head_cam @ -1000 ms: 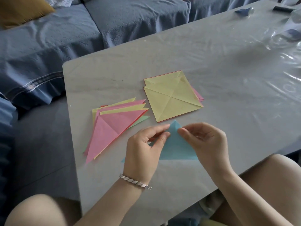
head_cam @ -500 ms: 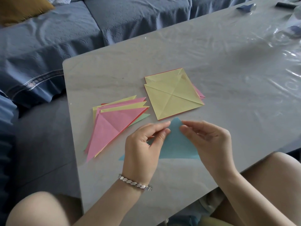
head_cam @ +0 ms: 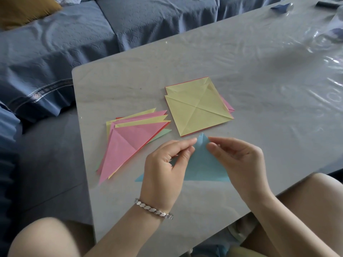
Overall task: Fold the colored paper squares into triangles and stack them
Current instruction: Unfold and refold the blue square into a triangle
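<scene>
Both hands pinch the far tip of the blue paper triangle (head_cam: 204, 165), which lies on the near edge of the table (head_cam: 259, 67): the left hand (head_cam: 164, 171) grips from the left, the right hand (head_cam: 239, 162) from the right. The stack of folded triangles (head_cam: 128, 143) lies to the left, and the pile of squares (head_cam: 196, 106), yellow on top, sits just beyond.

Folded triangle (head_cam: 204, 167): light blue. Triangle stack (head_cam: 122, 145): pink on top, yellow, green & red edges peeking. Square stack (head_cam: 196, 106): yellow top w/ crossed creases, pink & red under. Table (head_cam: 259, 71) pale grey, faint veining. Sofa cover (head_cam: 148, 19) blue, embossed.
</scene>
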Demonstrator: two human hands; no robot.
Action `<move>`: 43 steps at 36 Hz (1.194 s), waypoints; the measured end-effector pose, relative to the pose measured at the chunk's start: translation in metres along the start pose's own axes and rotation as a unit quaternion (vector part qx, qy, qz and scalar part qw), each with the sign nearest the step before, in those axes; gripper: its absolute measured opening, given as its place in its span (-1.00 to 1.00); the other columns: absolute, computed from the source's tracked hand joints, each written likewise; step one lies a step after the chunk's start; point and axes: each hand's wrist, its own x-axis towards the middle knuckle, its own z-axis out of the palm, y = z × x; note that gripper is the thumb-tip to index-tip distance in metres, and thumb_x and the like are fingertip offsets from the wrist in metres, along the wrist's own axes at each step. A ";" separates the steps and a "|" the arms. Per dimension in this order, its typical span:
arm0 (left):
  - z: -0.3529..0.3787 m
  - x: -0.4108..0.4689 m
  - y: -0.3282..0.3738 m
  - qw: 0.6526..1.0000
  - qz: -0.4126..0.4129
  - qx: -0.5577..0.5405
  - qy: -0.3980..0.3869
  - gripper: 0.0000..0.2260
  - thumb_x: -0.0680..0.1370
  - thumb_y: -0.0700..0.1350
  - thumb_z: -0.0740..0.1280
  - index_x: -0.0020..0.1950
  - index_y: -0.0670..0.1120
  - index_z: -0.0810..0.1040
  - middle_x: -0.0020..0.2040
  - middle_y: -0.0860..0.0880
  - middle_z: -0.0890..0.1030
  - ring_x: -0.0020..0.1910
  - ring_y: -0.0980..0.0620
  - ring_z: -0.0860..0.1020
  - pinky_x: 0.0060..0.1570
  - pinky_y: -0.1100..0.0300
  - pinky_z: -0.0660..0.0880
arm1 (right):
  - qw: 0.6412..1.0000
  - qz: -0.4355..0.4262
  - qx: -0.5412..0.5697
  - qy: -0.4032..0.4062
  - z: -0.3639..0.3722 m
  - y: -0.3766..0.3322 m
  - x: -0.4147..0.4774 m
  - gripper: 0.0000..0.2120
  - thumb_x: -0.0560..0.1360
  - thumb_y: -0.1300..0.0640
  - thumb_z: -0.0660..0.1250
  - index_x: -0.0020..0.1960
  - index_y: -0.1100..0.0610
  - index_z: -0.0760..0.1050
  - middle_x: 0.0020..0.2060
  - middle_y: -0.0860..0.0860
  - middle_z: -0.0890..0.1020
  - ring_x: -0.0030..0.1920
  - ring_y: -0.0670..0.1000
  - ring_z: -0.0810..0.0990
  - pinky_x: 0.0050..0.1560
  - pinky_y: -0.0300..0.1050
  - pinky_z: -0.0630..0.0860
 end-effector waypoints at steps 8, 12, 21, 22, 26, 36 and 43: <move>0.001 0.000 0.000 1.000 0.003 0.010 -0.019 -0.79 0.48 -0.20 0.28 0.04 -0.01 0.62 -0.20 0.20 0.58 -0.26 0.34 0.49 -0.22 0.55 0.34 | 1.000 0.001 -0.006 -0.008 -0.001 -0.002 0.001 -0.74 0.35 0.27 0.44 -0.33 -0.09 0.63 -0.39 -0.09 0.65 -0.34 -0.15 0.54 -0.27 -0.39 0.45; 0.002 -0.001 0.002 1.000 -0.009 0.016 -0.018 -0.81 0.42 -0.12 0.35 0.01 -0.02 0.64 -0.18 0.18 0.62 -0.23 0.31 0.53 -0.19 0.52 0.39 | 1.000 0.004 -0.004 -0.013 -0.003 -0.001 0.001 -0.75 0.35 0.26 0.44 -0.33 -0.10 0.63 -0.40 -0.12 0.65 -0.36 -0.17 0.53 -0.29 -0.38 0.45; -0.001 0.002 0.005 0.995 -0.095 -0.019 -0.019 -0.75 0.40 -0.26 0.44 -0.22 0.14 0.60 -0.37 0.28 0.60 -0.38 0.29 0.56 -0.31 0.49 0.42 | 0.998 -0.019 -0.037 -0.053 -0.006 0.004 0.005 -0.79 0.34 0.29 0.44 -0.30 -0.02 0.60 -0.43 -0.17 0.62 -0.38 -0.20 0.52 -0.30 -0.47 0.38; -0.002 0.004 0.005 0.994 -0.105 -0.022 -0.030 -0.74 0.40 -0.26 0.44 -0.21 0.13 0.60 -0.38 0.27 0.60 -0.38 0.29 0.55 -0.31 0.50 0.42 | 0.996 -0.029 -0.048 -0.066 -0.007 0.004 0.006 -0.79 0.34 0.28 0.44 -0.30 -0.02 0.60 -0.42 -0.15 0.62 -0.37 -0.19 0.52 -0.28 -0.46 0.38; -0.007 0.015 0.005 0.991 -0.106 -0.002 -0.085 -0.75 0.37 -0.24 0.47 -0.24 0.14 0.60 -0.40 0.22 0.60 -0.41 0.29 0.53 -0.31 0.48 0.43 | 0.970 -0.076 -0.137 -0.184 -0.014 -0.002 0.018 -0.94 0.31 0.09 0.41 -0.23 -0.04 0.64 -0.29 -0.05 0.63 -0.28 -0.11 0.56 -0.20 -0.43 0.40; 0.005 0.030 -0.035 0.960 -0.276 -0.050 0.007 -0.86 0.41 -0.29 0.41 -0.31 -0.09 0.61 -0.44 0.04 0.61 -0.46 0.15 0.56 -0.42 0.29 0.54 | 0.865 -0.276 -0.399 -0.125 -0.016 0.017 0.044 -0.75 0.46 -0.01 0.25 -0.05 0.07 0.66 -0.03 -0.02 0.65 0.01 -0.02 0.57 0.10 -0.22 0.35; 0.013 0.024 -0.082 0.949 -0.300 0.094 0.031 -0.88 0.41 -0.21 0.42 -0.31 -0.05 0.60 -0.33 0.04 0.61 -0.31 -0.02 0.58 -0.21 0.22 0.49 | 0.774 -0.232 -0.497 -0.317 -0.004 0.080 0.003 -0.59 0.48 -0.06 0.08 0.07 0.07 0.61 0.12 -0.06 0.62 0.15 -0.06 0.57 0.10 -0.09 0.53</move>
